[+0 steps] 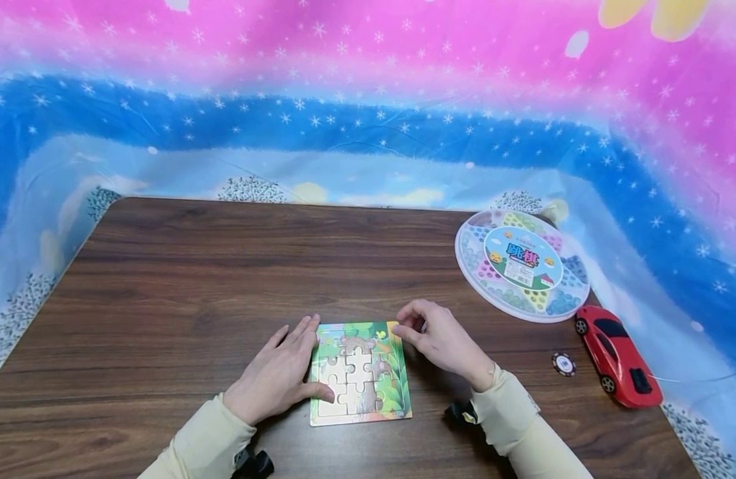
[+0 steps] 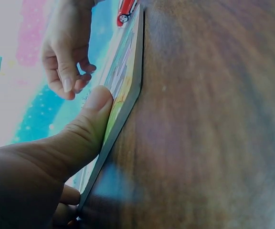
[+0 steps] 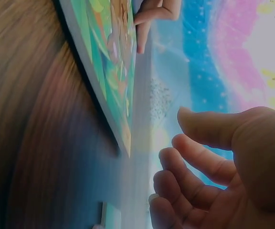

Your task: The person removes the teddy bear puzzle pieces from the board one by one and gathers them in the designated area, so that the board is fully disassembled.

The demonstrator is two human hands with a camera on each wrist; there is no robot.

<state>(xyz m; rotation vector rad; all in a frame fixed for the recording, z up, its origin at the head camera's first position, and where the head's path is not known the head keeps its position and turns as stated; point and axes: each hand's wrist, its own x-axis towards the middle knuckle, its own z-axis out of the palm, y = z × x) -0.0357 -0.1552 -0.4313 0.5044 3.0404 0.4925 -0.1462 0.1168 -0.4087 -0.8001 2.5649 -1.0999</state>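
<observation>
A square jigsaw puzzle (image 1: 397, 406) with a bear and green leaves lies on the table, its pieces set in a frame; glare whitens its middle. My left hand (image 1: 278, 376) rests along the puzzle's left side, fingers extended toward the upper left corner. The left thumb (image 2: 97, 100) lies over the puzzle's near left border. Close by the upper right corner is my right hand (image 1: 442, 336), its thumb nearest the board. In the right wrist view the fingers (image 3: 187, 179) are loosely bent and apart, with nothing visible between them.
A round Chinese checkers box (image 1: 472, 283) sits at the back right of the wooden table (image 1: 212, 266). A red toy car (image 1: 621, 359) stands at the right edge, with a black and white chip (image 1: 563, 364) beside it. A patterned cloth (image 1: 344, 126) hangs around the table.
</observation>
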